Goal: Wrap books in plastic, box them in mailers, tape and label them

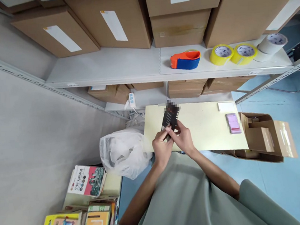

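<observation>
Over the near edge of the pale yellow table, both hands hold a slim black box with light print. Its far end is blurred out, so its exact kind is unclear. My left hand grips the near left side, fingers closed on it. On the near right side my right hand is closed on the same box. The two thumbs meet close together at its near end. A white plastic bag hangs at the table's left, apart from my hands.
On the shelf beyond the table are cardboard boxes, an orange-and-blue tape dispenser and tape rolls. A purple-screened phone lies on the table's right. An open carton stands right; books are stacked left.
</observation>
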Tool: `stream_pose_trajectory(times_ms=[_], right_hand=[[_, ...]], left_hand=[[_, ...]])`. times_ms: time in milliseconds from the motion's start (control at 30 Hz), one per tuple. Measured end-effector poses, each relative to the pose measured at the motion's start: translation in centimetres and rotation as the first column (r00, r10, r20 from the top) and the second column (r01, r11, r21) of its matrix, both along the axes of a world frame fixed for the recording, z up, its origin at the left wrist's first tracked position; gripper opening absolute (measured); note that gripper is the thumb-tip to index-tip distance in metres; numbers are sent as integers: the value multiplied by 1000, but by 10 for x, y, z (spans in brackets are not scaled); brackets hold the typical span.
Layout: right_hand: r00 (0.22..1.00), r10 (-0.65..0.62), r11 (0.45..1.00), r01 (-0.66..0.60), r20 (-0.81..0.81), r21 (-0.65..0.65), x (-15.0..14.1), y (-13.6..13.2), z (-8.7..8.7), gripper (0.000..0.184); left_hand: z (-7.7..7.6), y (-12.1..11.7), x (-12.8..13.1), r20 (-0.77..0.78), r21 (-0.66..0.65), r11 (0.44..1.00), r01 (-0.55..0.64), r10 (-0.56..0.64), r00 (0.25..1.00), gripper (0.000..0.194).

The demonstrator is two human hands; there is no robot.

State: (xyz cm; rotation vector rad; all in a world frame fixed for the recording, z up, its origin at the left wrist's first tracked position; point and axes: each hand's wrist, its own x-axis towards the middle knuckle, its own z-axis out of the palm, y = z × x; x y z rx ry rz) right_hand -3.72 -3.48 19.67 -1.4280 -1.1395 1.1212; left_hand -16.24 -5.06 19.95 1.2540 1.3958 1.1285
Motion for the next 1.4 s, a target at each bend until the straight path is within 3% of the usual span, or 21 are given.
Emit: stream_pose_trajectory(times_ms=[100,233,267,367,433,600,833,1000,1067,1167,1233,1300,1400], right_hand=[[994,-93,995,92,-52,-29,13,3,-5,54],[953,-3,1000,-3,-304,-20,41,2,2,52],[930,27,999,-41,-366,-29,47,1,5,51],[880,66,992,-107,-470,-62,57,-4,12,51],[875,74,992,-115,-479,-57,59,-7,12,52],[884,98,992,-120,-457,-21,60,-10,9,53],[903,132,989,-147,-409,-6,65,-11,5,56],[975,-45,999,40,-219,-26,57,-8,-11,75],[979,-22,998,11,-205,-57,46,-12,-9,82],[958,91,993,-109,-270,-53,27,-22,1,80],[947,112,992,-125,-300,-25,18,-26,6,73],[939,97,993,-114,-331,-34,17,-25,3,66],[930,60,985,-113,-362,-127,29,-21,-13,65]], left_hand=[[-3,10,-6,-13,-9,993,120,-120,993,45],[4,36,-36,60,-89,996,-2,7,998,67],[9,40,-45,124,-137,990,24,-7,992,69],[23,44,-63,382,-224,932,286,-186,905,63],[31,40,-66,458,-246,893,376,-235,858,60],[36,27,-57,380,-344,899,270,-130,916,58],[38,17,-50,357,-338,920,197,-69,932,63],[42,7,-39,106,-163,986,28,-11,994,55],[42,1,-29,4,-61,998,-4,4,1000,46],[38,-9,-12,-108,43,999,16,-11,994,34],[31,-16,-2,-164,55,998,35,-25,986,31],[22,-22,2,-173,8,997,71,-68,982,36],[5,-21,-8,-67,-104,982,159,-166,984,40]])
